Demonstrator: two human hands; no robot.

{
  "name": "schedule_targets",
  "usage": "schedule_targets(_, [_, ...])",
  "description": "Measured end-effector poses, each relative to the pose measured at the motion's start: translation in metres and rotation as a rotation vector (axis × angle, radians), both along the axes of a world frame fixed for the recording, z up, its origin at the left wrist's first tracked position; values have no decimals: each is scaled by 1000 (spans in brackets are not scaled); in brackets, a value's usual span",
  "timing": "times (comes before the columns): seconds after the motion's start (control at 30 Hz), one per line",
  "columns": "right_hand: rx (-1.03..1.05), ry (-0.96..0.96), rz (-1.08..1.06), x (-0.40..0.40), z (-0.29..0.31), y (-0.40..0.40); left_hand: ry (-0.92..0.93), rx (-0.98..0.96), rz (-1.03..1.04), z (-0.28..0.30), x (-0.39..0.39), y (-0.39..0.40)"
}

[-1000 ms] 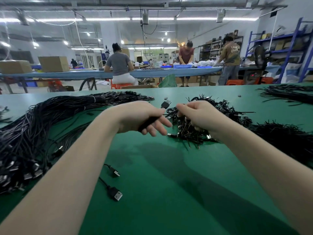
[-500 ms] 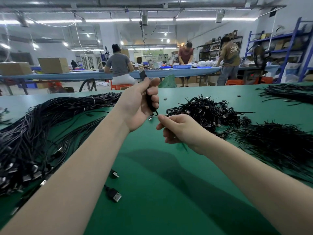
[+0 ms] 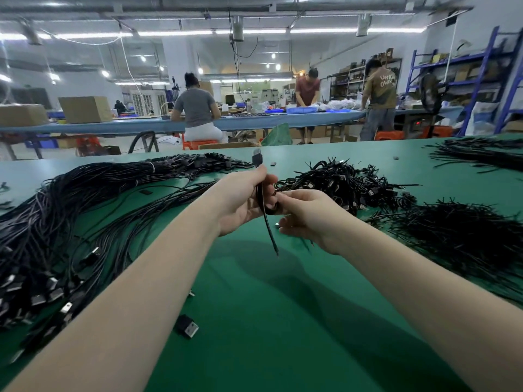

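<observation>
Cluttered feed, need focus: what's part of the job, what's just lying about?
In the job: black cable, gripped by left hand, pinched by right hand; short-cable pile behind them.
Lying about: long cable bundle, loose plug, heap of thin black strands, cardboard box.

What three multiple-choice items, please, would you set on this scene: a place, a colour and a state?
1. The loose USB plug lies: A on a cardboard box; B on the table; C in a blue tray.
2. The table top is: A green; B red; C white.
3. The left hand is: A empty; B flat on the table; C gripping a cable.
Key: B, the plug rests on bare table; A, the surface is green; C, it curls round the cable, plug end up.
</observation>
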State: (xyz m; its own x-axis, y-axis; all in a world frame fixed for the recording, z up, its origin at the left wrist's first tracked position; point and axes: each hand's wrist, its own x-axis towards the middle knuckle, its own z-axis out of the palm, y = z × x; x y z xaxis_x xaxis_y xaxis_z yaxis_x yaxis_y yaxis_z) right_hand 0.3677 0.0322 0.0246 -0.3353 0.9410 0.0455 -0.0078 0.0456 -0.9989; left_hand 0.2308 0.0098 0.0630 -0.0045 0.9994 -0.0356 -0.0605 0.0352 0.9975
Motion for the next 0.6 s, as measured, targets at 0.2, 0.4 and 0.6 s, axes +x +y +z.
schedule_targets(0.2, [18, 18, 24, -1, 1, 1, -225, 76, -11, -9, 2, 2])
schedule_targets(0.4, [98, -97, 138, 4, 6, 2, -231, 133, -65, -15, 6, 7])
schedule_targets(0.6, [431, -366, 97, -4, -4, -4, -68, 146, -26, -25, 7, 9])
